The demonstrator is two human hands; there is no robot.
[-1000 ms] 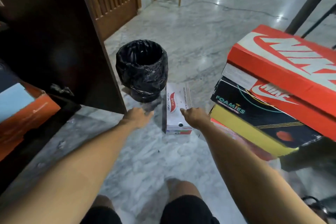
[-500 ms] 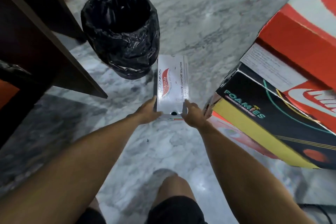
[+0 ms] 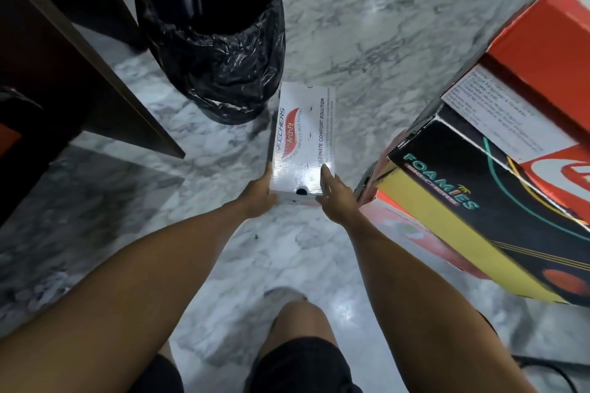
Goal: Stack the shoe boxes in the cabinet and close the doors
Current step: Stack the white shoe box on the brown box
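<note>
A white Skechers shoe box [image 3: 303, 140] lies on the marble floor ahead of me, long side pointing away. My left hand [image 3: 258, 198] presses its near left corner and my right hand [image 3: 336, 198] grips its near right corner, thumb on the lid. To the right rises a stack of boxes: a black and yellow Foamies box [image 3: 472, 217] under a red Nike box [image 3: 542, 51]. The dark wooden cabinet door [image 3: 83, 73] stands open at the left.
A bin lined with a black bag [image 3: 214, 32] stands just behind the white box, touching its far left corner. An orange box edge [image 3: 9, 140] shows inside the cabinet at the far left. My knees are at the bottom of the view.
My head has tilted down and closer. Both hands went from reaching toward the white box to clasping its near end on both sides.
</note>
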